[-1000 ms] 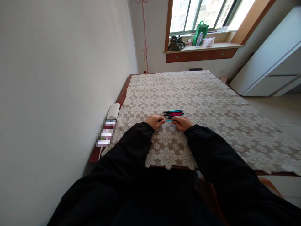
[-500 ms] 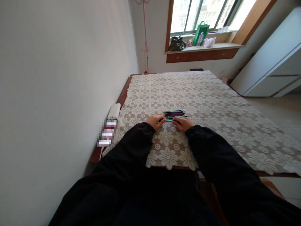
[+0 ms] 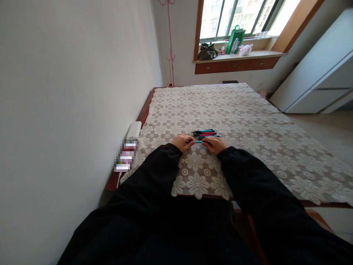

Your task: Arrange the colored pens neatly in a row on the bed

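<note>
Between my two hands lies a blue pen (image 3: 198, 142), seen only along its middle. My left hand (image 3: 182, 142) pinches its left end, and my right hand (image 3: 214, 144) grips the right end; the fingers hide both tips. Just beyond them, several pens (image 3: 206, 133) with black, blue and pink parts lie side by side on the lace tablecloth (image 3: 197, 182). Both wrists rest low over the cloth, in black sleeves.
Along the left table edge by the wall are a white power bank (image 3: 134, 130) and a blurred-out object (image 3: 125, 158) with a white cable. Farther off, a green bag (image 3: 235, 39) and a dark bag (image 3: 207, 51) stand on the windowsill.
Almost nothing differs. The blue pen shows very slightly more between my hands, which keep their places; the other pens lie as before.
</note>
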Demonstrator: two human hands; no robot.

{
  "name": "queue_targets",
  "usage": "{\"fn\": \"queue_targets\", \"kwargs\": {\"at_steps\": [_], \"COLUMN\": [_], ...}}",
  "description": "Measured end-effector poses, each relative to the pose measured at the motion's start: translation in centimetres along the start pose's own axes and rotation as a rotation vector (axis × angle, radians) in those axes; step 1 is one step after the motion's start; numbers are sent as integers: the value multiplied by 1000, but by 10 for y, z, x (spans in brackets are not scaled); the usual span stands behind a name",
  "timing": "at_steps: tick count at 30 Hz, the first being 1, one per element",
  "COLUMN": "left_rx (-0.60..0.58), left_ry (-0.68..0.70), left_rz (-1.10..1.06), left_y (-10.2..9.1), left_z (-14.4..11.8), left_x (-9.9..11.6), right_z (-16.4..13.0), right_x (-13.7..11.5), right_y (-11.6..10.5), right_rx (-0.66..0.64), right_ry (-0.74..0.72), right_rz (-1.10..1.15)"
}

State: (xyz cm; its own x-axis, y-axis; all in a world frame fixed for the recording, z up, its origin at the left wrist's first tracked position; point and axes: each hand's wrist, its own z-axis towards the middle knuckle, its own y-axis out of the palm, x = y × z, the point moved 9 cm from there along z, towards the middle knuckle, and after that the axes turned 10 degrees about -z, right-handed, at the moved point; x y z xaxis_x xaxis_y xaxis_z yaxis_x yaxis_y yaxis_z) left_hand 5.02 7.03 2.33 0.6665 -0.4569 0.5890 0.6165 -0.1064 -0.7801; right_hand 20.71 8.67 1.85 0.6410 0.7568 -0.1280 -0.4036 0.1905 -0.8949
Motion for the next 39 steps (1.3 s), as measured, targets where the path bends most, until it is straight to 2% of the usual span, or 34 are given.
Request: {"fn": "queue_targets", "kwargs": {"at_steps": [5,12,22,39], "left_rx": [-13,22,-23,-1], "left_ry": [4,-70,-27,-26], "left_rz": [37,-56,32,3], "left_y": [1,-3,-2,0], "left_z": [0,-2,-1,-1], "left_x": [0,-2,2,-2], "right_z": [0,1,0,1], "right_x": [0,-1,0,-2], "right_y": [-1,-3,-3,-3], "right_rx": [3,-15,14,-2], "right_ry": [5,17,17,12], "right_rz": [18,18,26,27]}}
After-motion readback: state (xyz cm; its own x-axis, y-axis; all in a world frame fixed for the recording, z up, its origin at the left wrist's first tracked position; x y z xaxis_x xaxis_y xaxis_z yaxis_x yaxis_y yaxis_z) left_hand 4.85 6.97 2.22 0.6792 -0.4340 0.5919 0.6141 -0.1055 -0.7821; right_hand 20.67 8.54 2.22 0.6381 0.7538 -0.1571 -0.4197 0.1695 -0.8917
